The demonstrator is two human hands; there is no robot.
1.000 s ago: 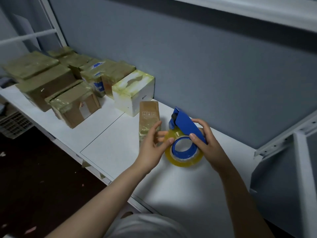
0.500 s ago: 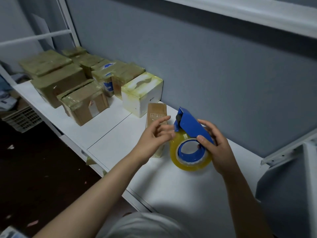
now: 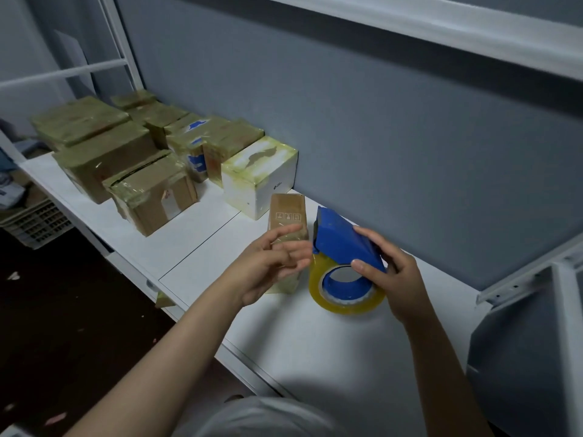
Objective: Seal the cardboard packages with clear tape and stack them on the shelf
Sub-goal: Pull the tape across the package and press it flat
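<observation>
The sealing step seems in hand: the right hand grips the blue plastic tape dispenser, whose roll of yellowish clear tape rests on the white shelf. The left hand is at the dispenser's mouth, fingers loosely spread and blurred — I cannot tell if they pinch the tape end. The small upright brown cardboard box stands just behind them; next the tape must probably be drawn onto it.
</observation>
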